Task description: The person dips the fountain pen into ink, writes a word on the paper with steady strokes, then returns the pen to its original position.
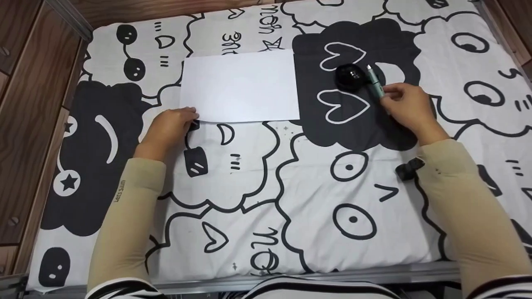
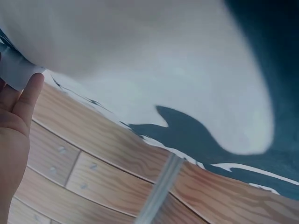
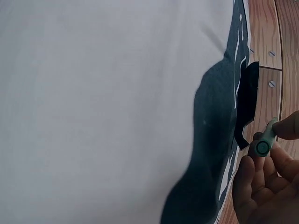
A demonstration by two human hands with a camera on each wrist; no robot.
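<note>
A blank white sheet of paper (image 1: pixel 241 87) lies on the patterned cloth. My left hand (image 1: pixel 172 126) pinches its near left corner; in the left wrist view the fingers (image 2: pixel 30 95) meet the paper's edge (image 2: pixel 16 70), with the thumb out of sight. To the right of the sheet, my right hand (image 1: pixel 409 106) holds a slim green pen (image 1: pixel 375 83) between thumb and fingers, its tip end pointing away from me. The pen's round end (image 3: pixel 262 148) faces the right wrist camera. Just left of the pen is a glossy black rounded object (image 1: pixel 349 77), its kind unclear.
A white cloth (image 1: pixel 249 187) with black cartoon faces covers the surface. Metal edging (image 1: pixel 307 279) runs along the near side, and wood-grain panels (image 1: pixel 37 83) stand at the left and back. A small black object (image 1: pixel 409 169) is beside the right sleeve.
</note>
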